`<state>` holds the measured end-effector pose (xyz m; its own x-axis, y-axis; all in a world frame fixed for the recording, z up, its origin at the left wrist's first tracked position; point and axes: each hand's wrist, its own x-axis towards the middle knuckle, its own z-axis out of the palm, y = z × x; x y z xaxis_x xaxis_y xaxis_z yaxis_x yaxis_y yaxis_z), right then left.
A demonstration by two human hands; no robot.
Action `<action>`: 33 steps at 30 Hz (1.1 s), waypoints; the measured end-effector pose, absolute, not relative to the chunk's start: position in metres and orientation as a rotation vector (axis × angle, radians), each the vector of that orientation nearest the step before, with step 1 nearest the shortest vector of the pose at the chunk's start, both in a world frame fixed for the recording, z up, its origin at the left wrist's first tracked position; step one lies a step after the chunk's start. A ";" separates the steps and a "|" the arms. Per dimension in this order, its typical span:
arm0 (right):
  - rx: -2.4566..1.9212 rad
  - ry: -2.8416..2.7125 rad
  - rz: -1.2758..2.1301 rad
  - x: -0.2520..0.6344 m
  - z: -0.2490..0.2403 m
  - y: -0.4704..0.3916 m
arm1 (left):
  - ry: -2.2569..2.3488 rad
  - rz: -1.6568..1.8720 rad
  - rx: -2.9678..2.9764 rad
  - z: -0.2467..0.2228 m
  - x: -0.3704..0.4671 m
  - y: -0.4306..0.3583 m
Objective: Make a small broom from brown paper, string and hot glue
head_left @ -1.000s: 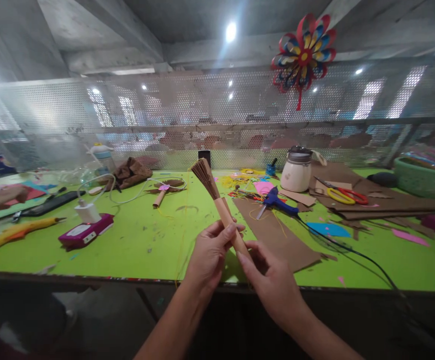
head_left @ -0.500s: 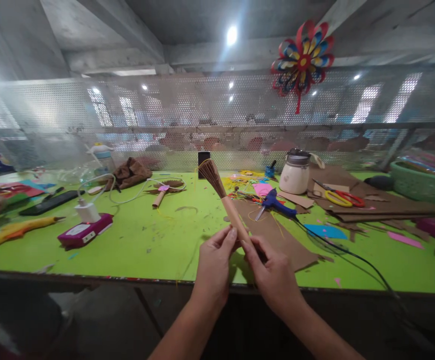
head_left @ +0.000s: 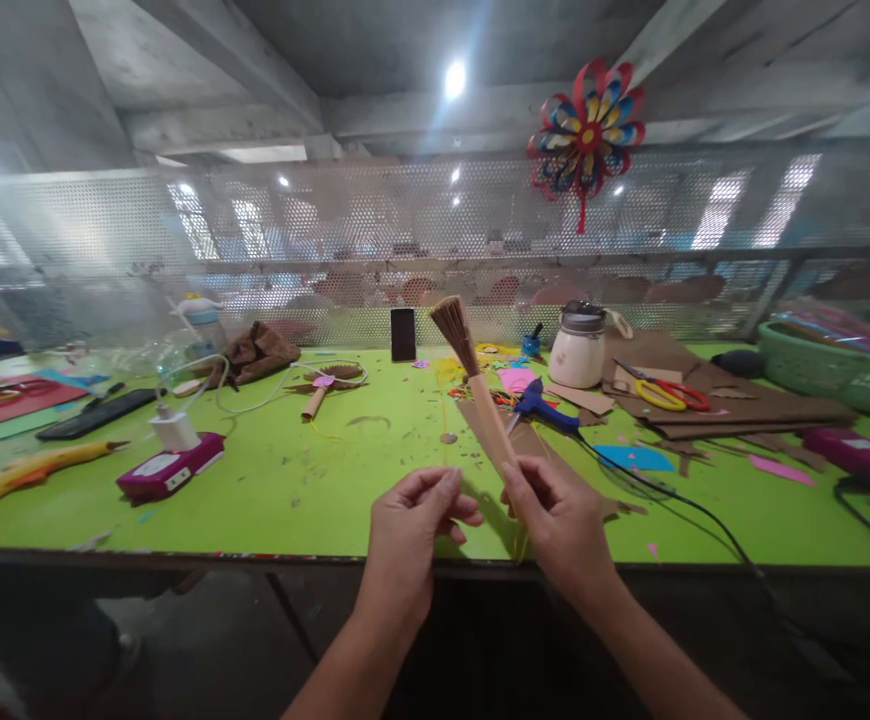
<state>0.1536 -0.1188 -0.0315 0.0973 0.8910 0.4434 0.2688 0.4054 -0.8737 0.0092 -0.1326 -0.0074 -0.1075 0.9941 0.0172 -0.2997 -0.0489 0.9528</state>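
Note:
My right hand (head_left: pixel 559 515) grips the lower part of a brown paper brush (head_left: pixel 489 415), a rolled handle with a fringed, flared top. The brush tilts up and to the left. To its left, apart from the handle, my left hand (head_left: pixel 412 525) is closed in a pinch. A thin yellow thread (head_left: pixel 445 425) runs up from its thumb and fingertip. More yellow strands hang below the handle by my right hand. Just behind the brush lies a blue glue gun (head_left: pixel 544 408), on brown paper.
Scissors (head_left: pixel 664 392) rest on brown paper sheets at right, near a white jar (head_left: pixel 577 350) and green basket (head_left: pixel 840 365). At left are a purple power strip (head_left: pixel 172 467) with a charger, a yellow glue gun (head_left: pixel 37 468) and a similar fringed brown piece (head_left: pixel 315 400). A phone (head_left: pixel 403 335) stands behind.
My left hand has come off the brush handle and moved left. The brush has shifted right, held by my right hand alone. The view has turned slightly to the right.

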 end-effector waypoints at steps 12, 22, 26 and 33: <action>-1.108 -1.697 0.030 0.135 -0.048 -0.125 | 0.786 1.506 1.035 0.002 0.018 -0.100; -1.057 -1.751 -0.081 0.128 -0.047 -0.129 | 0.715 1.531 0.801 0.000 0.012 -0.109; -1.094 -1.801 0.039 0.125 -0.046 -0.129 | 0.649 1.496 0.766 -0.002 0.012 -0.108; -1.102 -1.703 0.578 0.125 -0.038 -0.128 | 0.601 1.497 0.655 -0.010 0.010 -0.103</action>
<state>0.1249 -0.1283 -0.0382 -0.0999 0.8734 0.4766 0.4030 0.4734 -0.7832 0.0099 -0.1034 -0.0099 -0.0042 0.9993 0.0381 -0.6953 -0.0303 0.7181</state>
